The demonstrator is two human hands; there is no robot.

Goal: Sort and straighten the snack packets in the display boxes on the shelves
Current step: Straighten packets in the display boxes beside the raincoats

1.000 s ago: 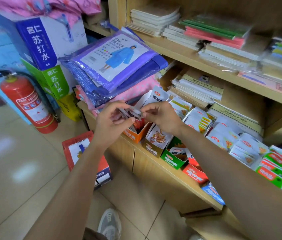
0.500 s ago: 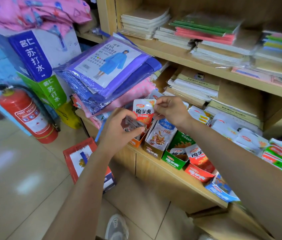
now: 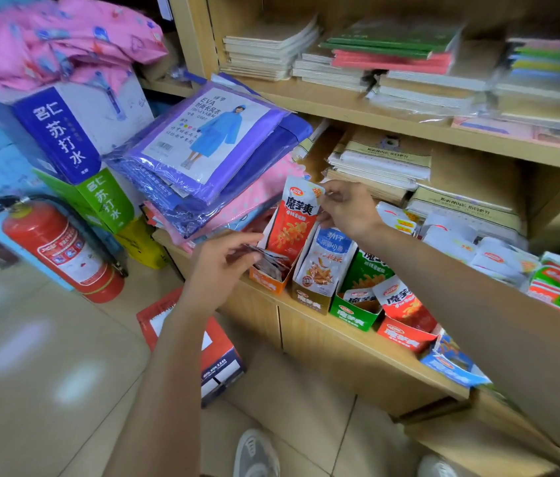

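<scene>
Wooden shop shelf, low tier: five cardboard display boxes in a row along its front edge.

- Leftmost is the orange display box. A red snack packet stands upright at its back, lower end inside.
- Right hand: narrow grip, thumb and fingers pinching the red packet's upper right edge.
- Left hand: grip closed on a small bundle of dark packets, held just over the front of the orange box.
- Next along, the brown box holds a blue-and-white packet upright. Then the green box, red box and blue box.
- Bagged raincoats are stacked left of the boxes.
- Fire extinguisher stands on the tiled floor.
</scene>
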